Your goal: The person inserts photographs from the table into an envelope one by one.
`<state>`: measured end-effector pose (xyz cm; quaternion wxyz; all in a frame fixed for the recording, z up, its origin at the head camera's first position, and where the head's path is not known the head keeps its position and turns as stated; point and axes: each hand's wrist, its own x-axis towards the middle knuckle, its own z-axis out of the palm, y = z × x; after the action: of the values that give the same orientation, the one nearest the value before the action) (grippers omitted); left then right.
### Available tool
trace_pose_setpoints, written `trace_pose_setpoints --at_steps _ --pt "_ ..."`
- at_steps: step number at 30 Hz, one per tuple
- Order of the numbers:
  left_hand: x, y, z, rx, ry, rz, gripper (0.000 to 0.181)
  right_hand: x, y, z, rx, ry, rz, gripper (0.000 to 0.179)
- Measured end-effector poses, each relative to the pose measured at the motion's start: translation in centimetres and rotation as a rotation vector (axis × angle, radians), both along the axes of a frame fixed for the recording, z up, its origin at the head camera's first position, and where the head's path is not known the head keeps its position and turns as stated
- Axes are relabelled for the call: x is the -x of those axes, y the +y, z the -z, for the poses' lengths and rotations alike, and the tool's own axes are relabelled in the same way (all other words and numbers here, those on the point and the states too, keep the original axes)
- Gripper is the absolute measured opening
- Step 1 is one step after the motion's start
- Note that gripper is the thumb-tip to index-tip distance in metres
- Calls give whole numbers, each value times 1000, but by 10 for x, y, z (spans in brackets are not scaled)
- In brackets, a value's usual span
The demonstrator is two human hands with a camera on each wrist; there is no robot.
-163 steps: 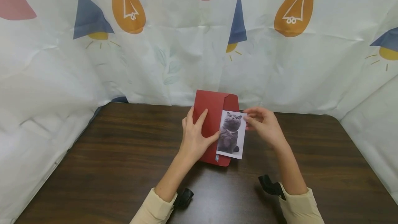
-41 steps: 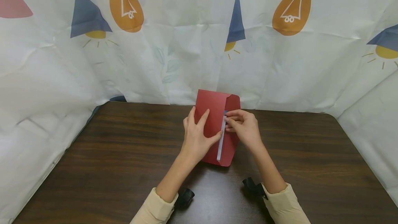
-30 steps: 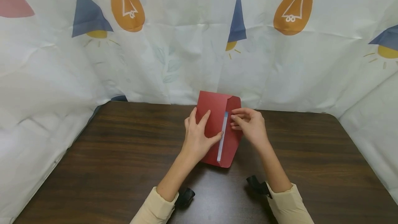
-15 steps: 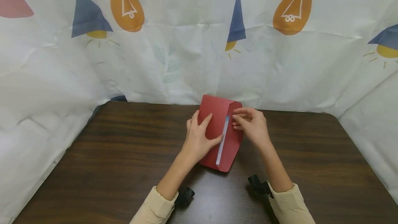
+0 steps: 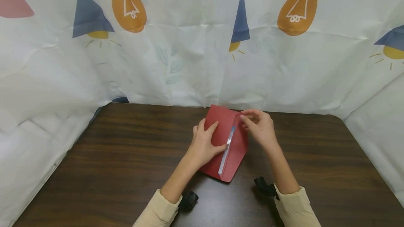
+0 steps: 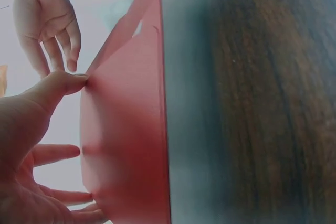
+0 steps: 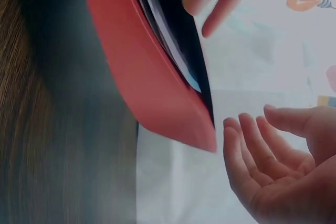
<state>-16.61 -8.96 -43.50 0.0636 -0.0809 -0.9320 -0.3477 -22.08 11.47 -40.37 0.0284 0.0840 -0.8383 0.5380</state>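
A red envelope (image 5: 220,122) lies slanted on the table, its flap (image 5: 238,150) folded out to the right. In its slot shows the pale edge of the inserted cards or photos (image 5: 226,155); the rest is hidden inside. My left hand (image 5: 203,144) spreads over the envelope's front, thumb at the slot's edge. The left wrist view has that thumb (image 6: 68,81) touching the rim of the bulging red paper. Beside the flap's upper corner is my right hand (image 5: 260,125), fingers loosely bent and holding nothing. A small gap separates its fingertips (image 7: 229,124) from the envelope in the right wrist view.
The dark wooden table (image 5: 126,160) extends around the envelope, its far edge close behind. A white curtain (image 5: 189,45) printed with lamps and bulbs hangs at the back and sides. Black wrist cameras (image 5: 188,200) sit at both cuffs.
The cat photo has gone from outside the envelope, leaving only a pale edge in the slot. Lately the envelope has slid toward me and turned clockwise with my left hand. My right hand has drawn back slightly.
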Motion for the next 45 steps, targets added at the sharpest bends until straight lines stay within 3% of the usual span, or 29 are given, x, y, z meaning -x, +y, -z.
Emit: trace_pose_setpoints --at_steps 10,26,36,45 --pt "2 -5 7 34 -124 -22 75 4 5 3 -82 5 36 24" --pt "6 -13 15 147 -200 -59 75 8 9 11 -129 -14 10 27" --pt "6 -14 19 259 -182 -48 79 8 9 12 -136 -5 2 27" --pt "7 -15 16 284 -95 -60 89 7 9 11 -178 13 3 28"
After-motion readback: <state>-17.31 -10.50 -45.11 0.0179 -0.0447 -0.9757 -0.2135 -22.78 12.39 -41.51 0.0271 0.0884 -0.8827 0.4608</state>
